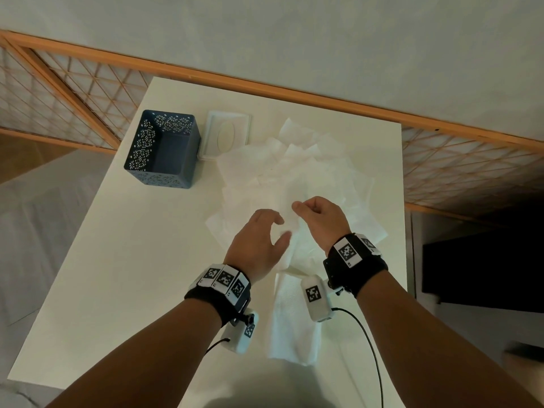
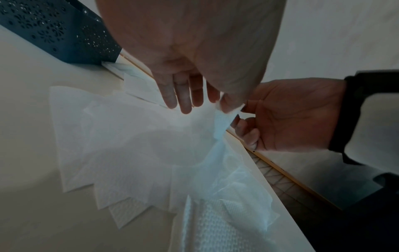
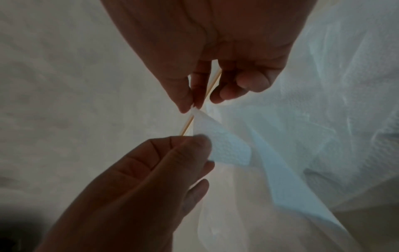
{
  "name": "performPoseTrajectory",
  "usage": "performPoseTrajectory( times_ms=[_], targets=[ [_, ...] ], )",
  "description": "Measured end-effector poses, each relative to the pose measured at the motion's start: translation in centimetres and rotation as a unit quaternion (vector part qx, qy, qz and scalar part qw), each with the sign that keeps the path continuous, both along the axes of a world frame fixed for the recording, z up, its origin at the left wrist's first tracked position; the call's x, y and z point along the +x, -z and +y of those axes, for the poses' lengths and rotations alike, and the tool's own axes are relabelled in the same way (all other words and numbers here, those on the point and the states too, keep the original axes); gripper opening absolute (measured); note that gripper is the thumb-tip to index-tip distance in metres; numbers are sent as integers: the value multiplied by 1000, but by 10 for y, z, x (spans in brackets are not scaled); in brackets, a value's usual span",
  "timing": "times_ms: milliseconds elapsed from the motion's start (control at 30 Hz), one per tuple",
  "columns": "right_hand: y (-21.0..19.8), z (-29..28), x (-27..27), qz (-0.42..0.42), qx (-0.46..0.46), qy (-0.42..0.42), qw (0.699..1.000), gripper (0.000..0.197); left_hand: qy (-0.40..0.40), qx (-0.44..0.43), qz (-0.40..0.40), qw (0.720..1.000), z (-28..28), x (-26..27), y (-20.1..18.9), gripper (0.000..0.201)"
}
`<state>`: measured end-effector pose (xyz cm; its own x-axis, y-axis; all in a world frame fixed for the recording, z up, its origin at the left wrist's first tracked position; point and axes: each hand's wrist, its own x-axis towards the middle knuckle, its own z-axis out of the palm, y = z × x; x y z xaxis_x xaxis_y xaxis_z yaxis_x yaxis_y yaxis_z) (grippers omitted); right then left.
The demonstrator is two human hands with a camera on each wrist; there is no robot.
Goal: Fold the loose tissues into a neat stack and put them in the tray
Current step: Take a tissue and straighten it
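Step in hand: lifting one tissue (image 3: 226,150) off the loose pile (image 1: 294,172) at mid-surface. My right hand (image 1: 319,219) pinches its corner; my left hand (image 1: 259,242) pinches the same edge beside it. Blue tray (image 1: 164,151) stands far left. Next, I judge: separate the corners, fold flat.

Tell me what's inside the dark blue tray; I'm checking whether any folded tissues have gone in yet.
The dark blue tray shows only its bare floor and perforated walls; no tissues inside. The near wall hides the strip of floor behind it. Loose tissues lie on the table.
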<state>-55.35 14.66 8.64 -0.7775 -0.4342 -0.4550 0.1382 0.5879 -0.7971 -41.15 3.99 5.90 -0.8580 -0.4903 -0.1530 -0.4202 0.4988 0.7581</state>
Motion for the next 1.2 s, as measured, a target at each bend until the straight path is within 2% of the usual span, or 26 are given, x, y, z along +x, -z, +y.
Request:
performPoseTrajectory(
  times_ms=[67, 133, 300, 367, 467, 600, 633, 800, 900, 1000, 1100, 1200],
  targets=[
    [0, 1, -2, -8, -1, 8, 1000, 33, 13, 19, -24, 999, 1, -1, -2, 51],
    [-1, 2, -2, -29, -4, 18, 999, 33, 22, 26, -37, 999, 4, -3, -5, 62],
    [-5, 3, -2, -105, -41, 68, 991, 30, 24, 26, 8, 999, 10, -10, -7, 31],
    [-8, 6, -2, -142, -75, 83, 983, 27, 32, 50, 7, 998, 9, -11, -9, 30],
    [-12, 8, -3, -209, -135, 100, 963, 24, 46, 78, -5, 996, 8, -9, -15, 42],
    [-21, 5, 1, -275, -184, 98, 939, 22, 15, 71, 2, 997, 7, -6, -21, 71],
    [-23, 4, 3, -287, -192, 101, 933, 22, 9, 76, 15, 997, 7, -6, -21, 71],
    [-29, 0, 7, -303, -205, 83, 927, 23, -40, 113, 76, 990, 4, -8, -21, 26],
    [-30, 3, 0, -290, -193, 125, 929, 35, -94, 122, 77, 985, -1, -10, -25, 13],
    [-23, 9, -10, -221, -156, 166, 948, 47, -114, 177, 88, 974, -10, -11, -37, 7],
    [-16, 13, -13, -166, -103, 117, 974, 59, -132, 266, 66, 953, -22, -10, -47, 6],
    [-14, 14, -10, -194, -103, 63, 974, 46, -130, 368, 39, 920, -35, -9, -51, 18]
  ],
)
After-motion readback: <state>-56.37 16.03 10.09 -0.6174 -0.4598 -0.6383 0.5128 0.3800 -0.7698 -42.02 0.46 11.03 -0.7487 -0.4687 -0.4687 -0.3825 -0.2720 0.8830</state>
